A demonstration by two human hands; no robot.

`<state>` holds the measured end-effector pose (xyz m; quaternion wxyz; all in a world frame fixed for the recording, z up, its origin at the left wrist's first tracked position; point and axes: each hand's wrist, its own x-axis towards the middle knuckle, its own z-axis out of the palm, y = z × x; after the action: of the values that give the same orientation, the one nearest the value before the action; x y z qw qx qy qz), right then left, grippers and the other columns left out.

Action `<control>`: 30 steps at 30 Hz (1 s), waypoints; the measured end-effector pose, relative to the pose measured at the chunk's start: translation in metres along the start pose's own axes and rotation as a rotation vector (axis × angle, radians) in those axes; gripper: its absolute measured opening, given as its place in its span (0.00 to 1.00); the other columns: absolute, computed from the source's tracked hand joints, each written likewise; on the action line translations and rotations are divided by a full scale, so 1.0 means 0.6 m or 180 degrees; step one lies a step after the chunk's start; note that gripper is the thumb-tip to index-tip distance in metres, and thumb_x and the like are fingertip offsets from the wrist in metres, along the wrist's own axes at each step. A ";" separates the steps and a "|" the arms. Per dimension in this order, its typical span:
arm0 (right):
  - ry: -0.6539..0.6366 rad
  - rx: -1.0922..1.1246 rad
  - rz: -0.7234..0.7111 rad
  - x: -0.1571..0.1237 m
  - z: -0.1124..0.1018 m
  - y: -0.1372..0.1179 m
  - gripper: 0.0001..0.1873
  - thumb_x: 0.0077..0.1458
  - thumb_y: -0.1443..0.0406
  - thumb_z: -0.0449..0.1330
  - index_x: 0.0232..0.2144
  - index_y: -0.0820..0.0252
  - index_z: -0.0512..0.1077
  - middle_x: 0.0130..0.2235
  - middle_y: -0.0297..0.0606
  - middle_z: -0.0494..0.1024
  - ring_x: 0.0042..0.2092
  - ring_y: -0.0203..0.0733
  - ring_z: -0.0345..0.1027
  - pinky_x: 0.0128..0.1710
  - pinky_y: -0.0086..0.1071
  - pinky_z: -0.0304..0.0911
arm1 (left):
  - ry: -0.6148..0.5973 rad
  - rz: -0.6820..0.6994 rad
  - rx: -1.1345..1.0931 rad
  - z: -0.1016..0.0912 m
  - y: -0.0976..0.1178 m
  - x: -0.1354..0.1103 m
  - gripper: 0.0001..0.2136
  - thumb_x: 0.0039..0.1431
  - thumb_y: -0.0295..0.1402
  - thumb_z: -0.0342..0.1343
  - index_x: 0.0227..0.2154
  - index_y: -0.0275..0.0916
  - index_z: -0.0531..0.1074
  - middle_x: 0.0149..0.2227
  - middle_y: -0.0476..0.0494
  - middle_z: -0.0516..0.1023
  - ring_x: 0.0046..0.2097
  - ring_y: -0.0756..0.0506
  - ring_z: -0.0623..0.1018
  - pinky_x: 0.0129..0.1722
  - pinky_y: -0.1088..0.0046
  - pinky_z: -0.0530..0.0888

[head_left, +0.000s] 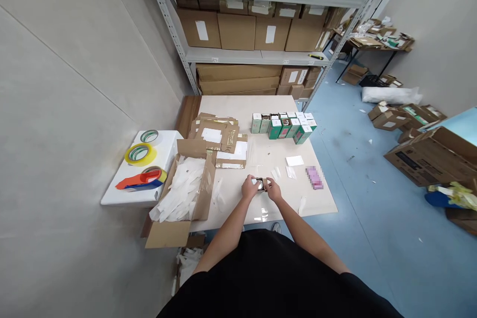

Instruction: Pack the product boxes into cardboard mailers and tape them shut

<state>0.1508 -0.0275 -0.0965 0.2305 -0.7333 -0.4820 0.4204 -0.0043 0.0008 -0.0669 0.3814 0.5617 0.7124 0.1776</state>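
Observation:
Near the front of the cream table [238,208], a small dark-edged box [260,184] with something pale and round inside sits between my two hands. My left hand [249,188] grips its left side, fingers curled. On the opposite side, my right hand [273,190] pinches the edge by a brown flap. What the round content is, I cannot make out. Beyond my hands lie thin white strips [276,173] and a white card [294,160]. A pixelated pink stack [314,178] is to the right. Several green and white boxes [275,129] stand in rows farther back.
At left, an open carton [204,198] holds white paper strips. Flattened cardboard [211,134] lies behind it. Tape rolls [140,154] and a red tape dispenser [143,179] rest on a white side surface. A metal shelf [253,55] with cartons rises behind the table; more cartons [432,154] sit at right.

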 end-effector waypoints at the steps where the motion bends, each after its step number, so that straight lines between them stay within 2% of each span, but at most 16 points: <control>1: 0.0028 -0.0068 0.0012 0.000 0.001 -0.002 0.21 0.66 0.61 0.55 0.59 0.55 0.68 0.38 0.34 0.82 0.36 0.39 0.79 0.43 0.30 0.68 | -0.0019 -0.0019 0.0004 -0.001 0.001 0.003 0.09 0.61 0.36 0.58 0.44 0.46 0.70 0.48 0.45 0.81 0.50 0.42 0.79 0.47 0.71 0.69; 6: 0.0105 -0.0304 0.0054 -0.004 0.010 -0.008 0.22 0.66 0.60 0.53 0.61 0.54 0.66 0.39 0.35 0.83 0.38 0.40 0.78 0.44 0.30 0.67 | -0.0152 0.0017 -0.0125 -0.013 -0.002 0.014 0.09 0.61 0.35 0.57 0.44 0.45 0.71 0.49 0.44 0.82 0.51 0.41 0.79 0.47 0.71 0.70; 9: 0.0265 -0.0463 0.0044 -0.012 0.014 -0.010 0.25 0.67 0.59 0.52 0.64 0.55 0.63 0.42 0.39 0.83 0.43 0.44 0.78 0.45 0.33 0.67 | -0.0383 0.0123 -0.0536 -0.022 -0.015 0.017 0.10 0.63 0.35 0.54 0.45 0.44 0.74 0.49 0.44 0.82 0.51 0.42 0.79 0.50 0.70 0.72; 12: 0.0569 -0.0386 -0.0087 -0.021 0.019 -0.011 0.27 0.66 0.60 0.49 0.65 0.56 0.61 0.50 0.43 0.81 0.44 0.45 0.77 0.47 0.35 0.68 | -0.0588 0.0341 -0.1121 -0.028 -0.037 0.017 0.16 0.63 0.34 0.53 0.53 0.43 0.74 0.55 0.42 0.79 0.59 0.41 0.76 0.57 0.66 0.71; 14: 0.0671 -0.0269 -0.0254 -0.026 0.022 -0.012 0.25 0.66 0.60 0.48 0.62 0.55 0.64 0.53 0.42 0.79 0.45 0.44 0.77 0.49 0.36 0.68 | -0.0621 0.0495 -0.1344 -0.029 -0.053 0.016 0.23 0.60 0.32 0.55 0.59 0.43 0.71 0.59 0.41 0.77 0.65 0.40 0.71 0.63 0.63 0.67; 19: 0.0529 -0.0214 -0.0593 -0.034 0.023 -0.019 0.21 0.65 0.61 0.46 0.54 0.54 0.72 0.54 0.42 0.77 0.51 0.44 0.73 0.53 0.36 0.67 | -0.0768 0.1034 -0.1328 -0.027 -0.075 0.015 0.35 0.51 0.25 0.60 0.65 0.42 0.67 0.63 0.38 0.72 0.68 0.40 0.67 0.71 0.59 0.57; 21: 0.0475 -0.0359 -0.0586 -0.034 0.021 -0.024 0.20 0.65 0.60 0.50 0.55 0.53 0.72 0.56 0.41 0.75 0.52 0.44 0.73 0.53 0.36 0.67 | -0.0874 0.1142 -0.1232 -0.027 -0.077 0.016 0.38 0.48 0.24 0.64 0.65 0.42 0.66 0.65 0.38 0.70 0.68 0.38 0.66 0.71 0.58 0.58; 23: 0.0435 -0.0697 -0.0508 -0.034 0.020 -0.033 0.20 0.61 0.59 0.58 0.55 0.51 0.73 0.59 0.41 0.74 0.53 0.46 0.72 0.54 0.38 0.66 | -0.0957 0.1136 -0.1134 -0.029 -0.077 0.016 0.39 0.46 0.25 0.67 0.65 0.44 0.66 0.64 0.38 0.71 0.67 0.36 0.68 0.69 0.56 0.62; 26: 0.0549 -0.1350 -0.0283 -0.031 0.019 -0.052 0.23 0.54 0.58 0.67 0.53 0.51 0.75 0.64 0.45 0.68 0.60 0.54 0.66 0.58 0.45 0.62 | -0.0981 0.1026 -0.1018 -0.032 -0.075 0.014 0.38 0.46 0.26 0.70 0.63 0.46 0.69 0.61 0.39 0.75 0.62 0.35 0.74 0.63 0.55 0.69; 30: 0.0419 -0.1766 -0.0183 -0.018 0.020 -0.081 0.23 0.48 0.56 0.74 0.47 0.53 0.78 0.72 0.48 0.56 0.65 0.62 0.59 0.57 0.48 0.62 | -0.0850 0.1015 -0.0897 -0.034 -0.073 0.012 0.36 0.50 0.27 0.68 0.63 0.50 0.69 0.59 0.43 0.78 0.58 0.35 0.77 0.61 0.54 0.71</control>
<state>0.1138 -0.0173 -0.0622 0.0636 -0.7801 -0.5832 0.2173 -0.0494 -0.0021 -0.0860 0.5139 0.6267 0.5263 0.2574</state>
